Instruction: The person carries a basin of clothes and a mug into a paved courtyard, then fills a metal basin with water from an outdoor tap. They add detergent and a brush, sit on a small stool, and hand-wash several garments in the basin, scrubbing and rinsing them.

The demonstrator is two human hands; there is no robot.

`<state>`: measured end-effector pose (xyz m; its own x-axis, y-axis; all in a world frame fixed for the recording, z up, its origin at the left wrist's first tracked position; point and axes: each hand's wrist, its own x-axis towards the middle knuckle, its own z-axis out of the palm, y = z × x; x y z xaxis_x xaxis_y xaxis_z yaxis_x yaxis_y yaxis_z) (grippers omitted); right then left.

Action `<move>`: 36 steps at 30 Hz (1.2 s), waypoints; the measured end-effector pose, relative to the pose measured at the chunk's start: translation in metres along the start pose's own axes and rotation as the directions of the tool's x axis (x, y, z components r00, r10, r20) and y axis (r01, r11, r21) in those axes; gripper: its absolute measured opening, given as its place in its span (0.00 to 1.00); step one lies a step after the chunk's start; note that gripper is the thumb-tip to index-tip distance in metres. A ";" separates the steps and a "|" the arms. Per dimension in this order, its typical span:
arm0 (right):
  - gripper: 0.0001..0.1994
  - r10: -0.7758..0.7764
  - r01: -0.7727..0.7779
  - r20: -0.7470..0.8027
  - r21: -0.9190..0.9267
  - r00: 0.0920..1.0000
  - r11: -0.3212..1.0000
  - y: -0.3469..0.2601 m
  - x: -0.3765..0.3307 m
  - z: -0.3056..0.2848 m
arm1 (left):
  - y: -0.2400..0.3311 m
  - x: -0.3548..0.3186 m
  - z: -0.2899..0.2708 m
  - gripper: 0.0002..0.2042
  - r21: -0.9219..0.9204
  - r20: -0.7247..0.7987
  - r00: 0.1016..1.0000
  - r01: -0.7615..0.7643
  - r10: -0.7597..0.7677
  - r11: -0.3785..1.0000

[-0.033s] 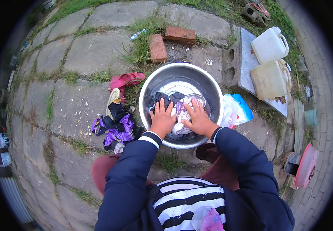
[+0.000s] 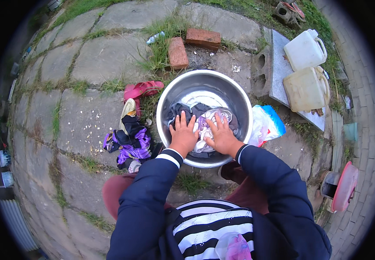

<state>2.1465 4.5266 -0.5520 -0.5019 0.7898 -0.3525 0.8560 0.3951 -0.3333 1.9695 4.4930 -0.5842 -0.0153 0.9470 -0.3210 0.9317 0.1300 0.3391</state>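
A large round metal basin (image 2: 165,93) stands in front of me, with wet clothes bunched in its near half. My left hand (image 2: 184,138) lies on a dark grey cloth (image 2: 176,109), its fingers spread and pointing away from me. Beside it, my right hand (image 2: 223,138) presses on a white and purple cloth (image 2: 203,146), fingers apart and thumb stretched toward the left hand. Neither hand is closed round anything. What lies beneath the palms is hidden. At the bottom of the basin, past the clothes, there is a bright sheen.
Left of the basin are pink slippers (image 2: 143,90) and a heap of purple and black clothing (image 2: 131,145). A blue and white plastic bag (image 2: 274,123) touches its right side. Beyond lie two red bricks (image 2: 178,53). Two plastic jugs (image 2: 305,50) stand on a slab (image 2: 278,78) at right.
The fingers of my right hand have shifted slightly, and the folds of the white and purple cloth beneath have changed. My left hand stays in nearly the same place.
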 end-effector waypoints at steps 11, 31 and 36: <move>0.39 0.036 -0.009 0.185 -0.148 0.982 0.989 0.012 0.053 0.017 | -0.002 0.046 0.019 0.32 0.043 0.177 0.984 0.015 -0.023 0.999; 0.33 0.184 -0.208 0.097 0.437 0.978 0.875 0.030 0.092 -0.043 | -0.039 0.070 -0.027 0.11 -0.613 -0.311 0.917 0.009 -0.252 0.790; 0.17 -0.108 0.145 -0.128 0.333 0.986 0.932 -0.002 0.046 -0.109 | -0.044 0.044 -0.088 0.10 -0.728 -0.336 0.921 -0.121 -0.199 0.674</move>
<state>2.1355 4.6137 -0.4720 -0.5712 0.7960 -0.2001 0.6833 0.3262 -0.6532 1.8956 4.5546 -0.5356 -0.3212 0.9448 -0.0652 0.3660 0.1874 0.9115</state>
